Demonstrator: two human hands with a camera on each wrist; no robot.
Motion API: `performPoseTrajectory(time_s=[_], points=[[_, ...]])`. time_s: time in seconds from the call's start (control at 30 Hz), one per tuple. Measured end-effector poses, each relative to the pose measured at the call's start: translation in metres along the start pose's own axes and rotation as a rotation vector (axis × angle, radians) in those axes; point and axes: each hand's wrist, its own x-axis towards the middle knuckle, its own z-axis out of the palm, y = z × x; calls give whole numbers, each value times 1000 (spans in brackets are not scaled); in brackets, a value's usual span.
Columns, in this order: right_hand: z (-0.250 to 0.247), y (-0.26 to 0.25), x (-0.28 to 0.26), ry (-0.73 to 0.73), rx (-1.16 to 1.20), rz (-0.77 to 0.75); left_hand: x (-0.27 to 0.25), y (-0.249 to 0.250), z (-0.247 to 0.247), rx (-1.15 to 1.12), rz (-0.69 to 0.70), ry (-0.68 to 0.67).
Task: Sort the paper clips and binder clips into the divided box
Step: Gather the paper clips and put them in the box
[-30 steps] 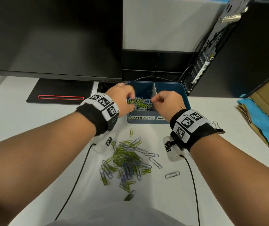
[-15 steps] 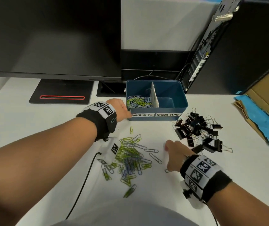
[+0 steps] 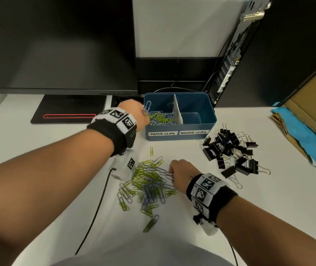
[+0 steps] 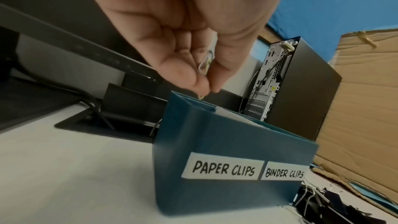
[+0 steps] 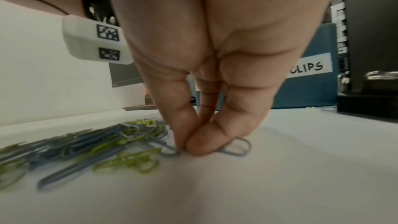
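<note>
The blue divided box (image 3: pixel 180 138) stands at the back of the white desk, labelled PAPER CLIPS and BINDER CLIPS. Its left compartment holds green and blue paper clips (image 3: pixel 161 119); the right one looks bare. My left hand (image 3: pixel 134 114) hovers at the box's left rim (image 4: pixel 187 101) and pinches a few paper clips (image 4: pixel 204 64). My right hand (image 3: pixel 179 172) is down at the right edge of the loose paper clip pile (image 3: pixel 147 181). Its thumb and fingertips (image 5: pixel 206 144) pinch a blue paper clip (image 5: pixel 239 147) lying on the desk. Black binder clips (image 3: pixel 231 152) lie heaped right of the box.
A dark monitor (image 3: pixel 57 45) and its stand base (image 3: pixel 69 110) fill the back left. A computer tower (image 3: pixel 268 54) stands behind the box at right. An open cardboard box (image 3: pixel 310 120) with blue lining sits at the right edge. A black cable (image 3: pixel 95 214) crosses the desk near me.
The right hand left the box, dropped to the desk and slid left to the pile's edge. The left hand dipped beside the box front, then rose to its left rim with clips.
</note>
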Motion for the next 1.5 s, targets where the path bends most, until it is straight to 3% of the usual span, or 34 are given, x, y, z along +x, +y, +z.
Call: performPoseTrajectory(time_s=[0.1,0.2,0.37,0.53,0.6,0.67,0.8,1.03,1.3,1.5], points=[[-7,-5,11,-19,7,-79,6,4,-4,86,90,-100],[-19,-7,21,51,12,-88,5,3,-5,140,144,-131],[-21,-15,30,62,-119,-215,-18,-24,13,62,108,-134],[-9,-26,19,-82,-248,-371,-66,-67,64,259,135,-529],[-9,-19,10,-71,-188,-343,-80,-78,79,293,144,-574],[-9,-9,0,-21,-146,-242,-88,-84,89,265,131,-554],[0,-10,-19,-79,-106,-78,-100,-79,100,261,127,-485],[22,-27,-11,-7,-56,-166,-108,-58,112,422,175,-399],[12,-29,-4,33,-224,-258,-86,-61,97,212,236,-444],[-15,-26,-8,65,-44,-214,-76,-61,82,121,226,-404]])
